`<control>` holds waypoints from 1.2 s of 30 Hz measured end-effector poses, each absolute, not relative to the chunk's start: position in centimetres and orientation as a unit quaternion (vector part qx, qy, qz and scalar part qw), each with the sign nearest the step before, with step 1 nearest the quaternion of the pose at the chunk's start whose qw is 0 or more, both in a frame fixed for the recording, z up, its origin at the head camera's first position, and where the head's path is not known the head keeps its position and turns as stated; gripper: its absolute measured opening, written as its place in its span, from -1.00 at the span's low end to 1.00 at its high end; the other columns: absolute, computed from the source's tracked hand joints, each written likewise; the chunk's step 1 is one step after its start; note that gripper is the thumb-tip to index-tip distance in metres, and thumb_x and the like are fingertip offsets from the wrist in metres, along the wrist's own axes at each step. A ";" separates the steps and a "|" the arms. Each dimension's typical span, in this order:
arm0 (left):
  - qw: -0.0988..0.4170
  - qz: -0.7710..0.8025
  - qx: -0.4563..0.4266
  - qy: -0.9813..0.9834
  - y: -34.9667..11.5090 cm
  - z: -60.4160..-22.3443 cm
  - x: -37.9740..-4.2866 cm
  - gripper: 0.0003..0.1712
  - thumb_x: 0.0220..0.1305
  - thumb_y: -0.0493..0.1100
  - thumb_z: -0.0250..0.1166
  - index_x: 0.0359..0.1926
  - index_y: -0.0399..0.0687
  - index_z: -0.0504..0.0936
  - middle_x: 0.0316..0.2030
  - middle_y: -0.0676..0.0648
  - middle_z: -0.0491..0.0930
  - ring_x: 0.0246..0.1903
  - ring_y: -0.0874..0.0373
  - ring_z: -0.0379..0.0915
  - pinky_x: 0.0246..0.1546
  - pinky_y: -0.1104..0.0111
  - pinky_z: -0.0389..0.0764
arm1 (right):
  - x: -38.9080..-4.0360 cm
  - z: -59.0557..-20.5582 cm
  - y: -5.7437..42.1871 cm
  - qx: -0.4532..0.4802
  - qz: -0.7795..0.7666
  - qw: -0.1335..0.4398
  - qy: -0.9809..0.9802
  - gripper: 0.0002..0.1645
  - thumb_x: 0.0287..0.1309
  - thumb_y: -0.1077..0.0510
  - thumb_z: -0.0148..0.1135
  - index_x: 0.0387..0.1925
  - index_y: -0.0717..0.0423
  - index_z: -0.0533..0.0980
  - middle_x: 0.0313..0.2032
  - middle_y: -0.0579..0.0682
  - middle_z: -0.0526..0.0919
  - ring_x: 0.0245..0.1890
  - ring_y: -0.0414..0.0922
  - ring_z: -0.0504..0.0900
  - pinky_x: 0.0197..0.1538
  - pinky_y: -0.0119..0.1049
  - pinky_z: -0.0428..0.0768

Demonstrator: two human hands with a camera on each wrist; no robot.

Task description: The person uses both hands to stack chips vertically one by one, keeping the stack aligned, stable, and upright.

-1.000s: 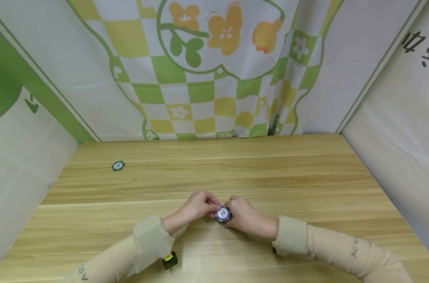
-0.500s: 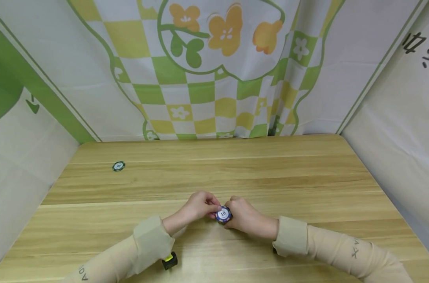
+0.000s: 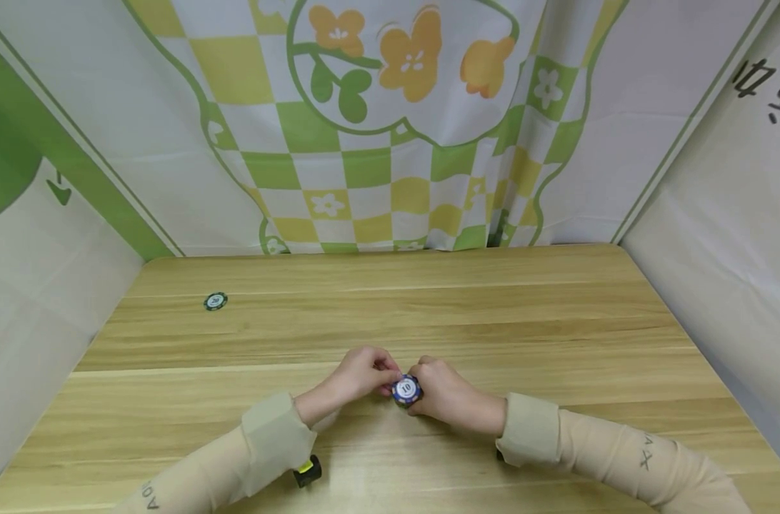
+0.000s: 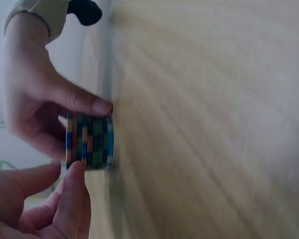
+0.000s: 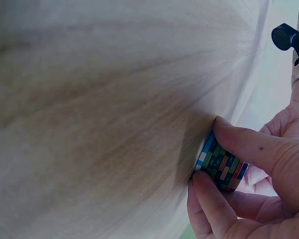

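A short stack of poker chips (image 3: pixel 406 390) stands on the wooden table, topped by a blue chip marked 10. Its side shows blue, green, orange and red edges, with a light blue chip at the bottom. My right hand (image 3: pixel 446 390) grips the stack from the right; thumb and fingers lie round its sides, low by the tabletop in the right wrist view. From the left, my left hand (image 3: pixel 362 373) meets the stack near its top. Its thumb and index finger (image 4: pixel 75 172) pinch at the rim of the upper chips.
A single green chip marked 20 (image 3: pixel 216 301) lies flat at the back left of the table (image 3: pixel 480 307). Patterned curtain (image 3: pixel 364 171) hangs behind the far edge, and pale cloth walls flank both sides. Black wrist camera mounts (image 3: pixel 308 471) sit beneath the sleeves.
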State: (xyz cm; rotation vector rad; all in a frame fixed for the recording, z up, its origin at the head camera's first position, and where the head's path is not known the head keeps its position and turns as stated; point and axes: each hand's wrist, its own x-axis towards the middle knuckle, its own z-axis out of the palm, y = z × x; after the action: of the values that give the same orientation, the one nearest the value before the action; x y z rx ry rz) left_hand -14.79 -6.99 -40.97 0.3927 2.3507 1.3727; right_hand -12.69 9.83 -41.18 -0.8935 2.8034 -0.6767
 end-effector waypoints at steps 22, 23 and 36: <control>0.242 0.440 0.121 0.856 -15.6 -38.6 -19.8 -0.75 0.20 -0.26 0.19 -0.25 -0.46 0.51 -0.53 -0.11 0.49 -0.52 0.19 0.46 -0.37 0.29 0.60 | -12.8 -40.9 9.7 -0.284 -0.239 0.075 0.926 -0.59 -0.39 0.22 0.52 -0.39 0.32 0.57 -0.46 0.01 0.51 -0.44 -0.16 0.52 -0.34 -0.43 0.53; 0.246 0.440 0.115 0.856 -16.1 -38.5 -20.1 -0.73 0.20 -0.25 0.19 -0.23 -0.47 0.50 -0.52 -0.12 0.50 -0.51 0.19 0.47 -0.36 0.29 0.60 | -12.8 -40.9 9.7 -0.283 -0.237 0.076 0.926 -0.59 -0.39 0.22 0.52 -0.39 0.31 0.57 -0.46 0.01 0.51 -0.44 -0.16 0.52 -0.34 -0.43 0.53; 0.204 0.379 0.104 0.897 -21.6 -37.5 -22.6 -0.70 0.24 -0.25 0.11 -0.18 -0.51 0.46 -0.43 -0.23 0.51 -0.46 0.13 0.43 -0.35 0.22 0.58 | -12.6 -40.9 9.8 -0.284 -0.247 0.083 0.923 -0.62 -0.37 0.22 0.52 -0.42 0.29 0.55 -0.47 -0.01 0.50 -0.45 -0.17 0.51 -0.35 -0.44 0.51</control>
State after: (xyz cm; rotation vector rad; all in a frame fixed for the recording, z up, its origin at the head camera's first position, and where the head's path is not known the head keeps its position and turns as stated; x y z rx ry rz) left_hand -22.59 -21.62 -37.45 0.2899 2.5019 1.0577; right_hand -12.64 9.83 -40.86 -0.8488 2.7547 -0.7389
